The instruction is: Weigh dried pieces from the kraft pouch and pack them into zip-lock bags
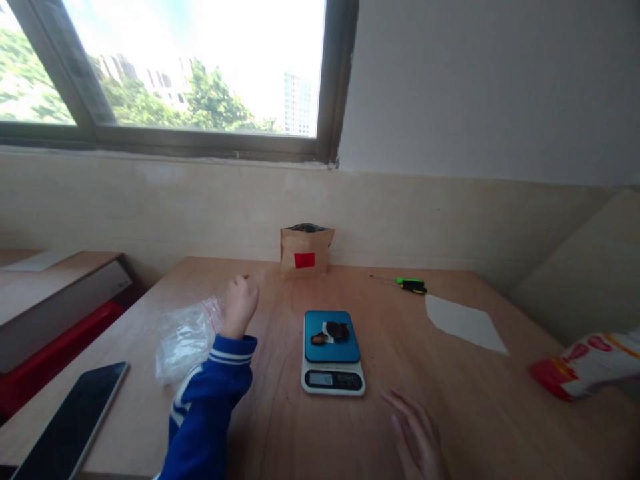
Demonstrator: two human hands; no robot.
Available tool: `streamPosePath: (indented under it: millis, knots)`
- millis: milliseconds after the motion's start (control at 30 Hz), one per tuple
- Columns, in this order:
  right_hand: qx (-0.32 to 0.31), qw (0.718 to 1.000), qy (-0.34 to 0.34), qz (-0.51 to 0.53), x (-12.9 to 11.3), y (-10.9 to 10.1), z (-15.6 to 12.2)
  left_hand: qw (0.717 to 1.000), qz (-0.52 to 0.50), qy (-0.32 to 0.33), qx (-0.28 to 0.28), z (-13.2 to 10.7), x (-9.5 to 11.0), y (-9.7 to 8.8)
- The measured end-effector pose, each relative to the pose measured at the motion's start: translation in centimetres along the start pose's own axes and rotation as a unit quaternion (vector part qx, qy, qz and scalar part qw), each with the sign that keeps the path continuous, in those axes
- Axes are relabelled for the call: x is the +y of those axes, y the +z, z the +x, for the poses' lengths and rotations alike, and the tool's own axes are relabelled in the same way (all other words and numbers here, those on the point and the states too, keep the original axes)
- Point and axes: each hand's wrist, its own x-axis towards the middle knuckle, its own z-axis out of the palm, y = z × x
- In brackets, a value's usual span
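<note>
Dark pieces on the scale appear light and brittle; grip by edges. Left hand: fingers together, contents indistinct. Right hand: fingers apart.

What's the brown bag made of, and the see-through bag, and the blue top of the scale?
Brown bag: probably paper, dull and matte, with stiff folded edges; its dark lining might be foil or plastic.
See-through bag: thin, glossy plastic, because it's clear, crinkly and catches the light.
Blue top: smooth with a soft sheen, so maybe metal or plastic; I can't tell which.
</note>
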Motion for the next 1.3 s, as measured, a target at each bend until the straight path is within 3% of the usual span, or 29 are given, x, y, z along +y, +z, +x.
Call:
streamPosePath:
  millis: [167, 367, 500, 600, 767, 900, 1100, 1233, 1300]
  knots:
    - [0.026, 1.0, 0.001, 0.009, -2.5, 0.0, 1.0, 0.99, 0.121, -0.079, 0.006, -5.6, -5.5, -3.5]
    - [0.0, 0.999, -0.017, 0.039, -5.4, 0.2, 1.4, 0.982, 0.167, -0.079, -0.034, -7.8, -8.7, -5.0]
    - [-0.022, 0.999, -0.014, 0.042, -5.5, 0.5, 1.2, 0.977, 0.203, -0.065, 0.021, -9.0, -9.1, -5.6]
    - [-0.036, 0.998, -0.021, 0.042, -5.3, 0.5, 1.0, 0.968, 0.22, -0.103, 0.061, -10.1, -9.4, -5.5]
    - [-0.037, 0.998, -0.028, 0.038, -5.7, 0.1, 0.9, 0.976, 0.18, -0.118, 0.017, -10.3, -10.6, -5.2]
    - [-0.029, 0.997, -0.037, 0.054, -7.0, -0.4, 1.6, 0.986, 0.131, -0.103, -0.004, -9.7, -11.1, -6.2]
    - [-0.008, 0.993, -0.044, 0.108, -9.9, -0.6, 3.4, 0.995, 0.074, -0.071, -0.013, -10.4, -9.5, -7.6]
    - [-0.049, 0.988, -0.046, 0.142, -11.3, -0.6, 4.6, 0.995, 0.08, -0.054, 0.0, -11.0, -8.5, -7.3]
    - [-0.077, 0.983, -0.063, 0.152, -11.7, -0.6, 6.7, 0.992, 0.108, -0.058, 0.001, -11.2, -8.4, -6.9]
